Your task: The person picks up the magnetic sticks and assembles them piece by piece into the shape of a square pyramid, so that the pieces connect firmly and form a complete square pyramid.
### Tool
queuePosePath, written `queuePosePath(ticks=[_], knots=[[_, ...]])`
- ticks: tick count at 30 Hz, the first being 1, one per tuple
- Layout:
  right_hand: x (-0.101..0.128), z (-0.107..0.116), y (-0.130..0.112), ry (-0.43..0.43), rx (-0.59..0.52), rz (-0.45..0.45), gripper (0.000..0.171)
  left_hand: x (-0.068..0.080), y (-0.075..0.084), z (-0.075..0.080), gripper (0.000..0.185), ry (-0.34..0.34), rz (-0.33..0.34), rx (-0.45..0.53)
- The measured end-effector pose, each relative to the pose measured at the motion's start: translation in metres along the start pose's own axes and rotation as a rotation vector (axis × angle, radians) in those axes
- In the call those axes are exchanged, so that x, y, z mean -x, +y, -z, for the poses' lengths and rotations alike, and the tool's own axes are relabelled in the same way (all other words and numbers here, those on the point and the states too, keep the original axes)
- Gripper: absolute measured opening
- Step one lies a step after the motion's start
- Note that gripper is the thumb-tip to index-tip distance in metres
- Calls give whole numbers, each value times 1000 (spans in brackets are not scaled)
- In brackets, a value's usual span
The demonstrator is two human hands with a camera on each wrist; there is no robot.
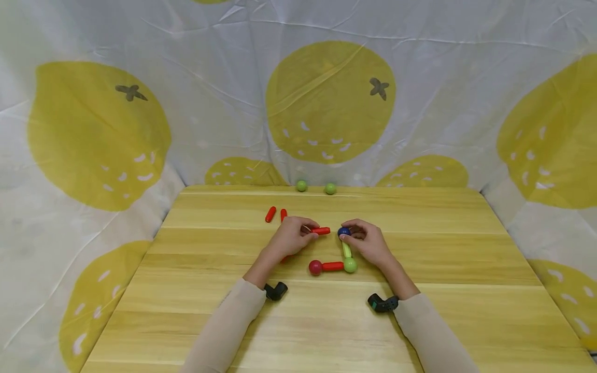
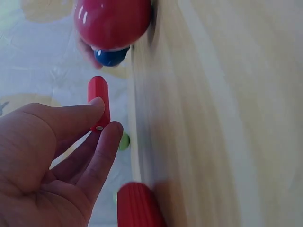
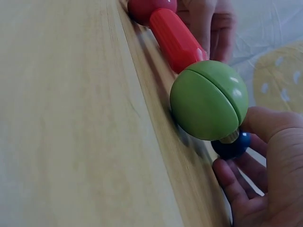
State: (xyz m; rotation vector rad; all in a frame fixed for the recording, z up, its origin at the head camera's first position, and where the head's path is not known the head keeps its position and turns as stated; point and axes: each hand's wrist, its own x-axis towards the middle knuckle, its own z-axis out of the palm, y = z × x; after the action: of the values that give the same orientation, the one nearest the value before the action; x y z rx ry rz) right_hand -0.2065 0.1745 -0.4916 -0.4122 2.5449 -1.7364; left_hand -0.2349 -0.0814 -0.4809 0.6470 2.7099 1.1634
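My left hand (image 1: 290,239) pinches a red rod (image 1: 321,231) between thumb and fingertips, held just above the wooden table (image 1: 317,321). A metal dot shows on the rod's near end in the left wrist view. My right hand (image 1: 371,244) grips a blue ball (image 1: 344,231), a small gap away from the rod's free end. From the blue ball a yellow-green rod (image 1: 347,250) runs to a green ball (image 1: 350,265). Joined to that ball, another red rod (image 3: 176,40) leads left to a dark red ball (image 1: 315,267), forming an L-shaped chain.
Two loose green balls, one left (image 1: 301,185) and one right (image 1: 330,188), lie at the table's back edge. Beyond the left hand are a loose red rod (image 1: 270,214) and another (image 1: 283,214). One more red rod (image 2: 138,208) lies near the left wrist, mostly hidden in the head view.
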Motion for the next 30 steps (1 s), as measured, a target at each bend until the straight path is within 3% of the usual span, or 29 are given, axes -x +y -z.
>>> queuePosePath(ticks=[9,16,18,25,30], knots=[[-2,-1,5,7,0,2,35,-9,6,-13,22,-41,12,-17],[-12,-5,39,12,10,30,36,-11,6,-16,21,-44,5,-33],[-12,-6,38,-4,19,37,34,-11,5,-16,20,-44,-3,-28],[-15,-13,39,-70,185,88,34,-9,5,-17,19,-37,-16,-27],[-15,-15,39,-60,227,97,26,-8,7,-18,19,-44,-8,-7]])
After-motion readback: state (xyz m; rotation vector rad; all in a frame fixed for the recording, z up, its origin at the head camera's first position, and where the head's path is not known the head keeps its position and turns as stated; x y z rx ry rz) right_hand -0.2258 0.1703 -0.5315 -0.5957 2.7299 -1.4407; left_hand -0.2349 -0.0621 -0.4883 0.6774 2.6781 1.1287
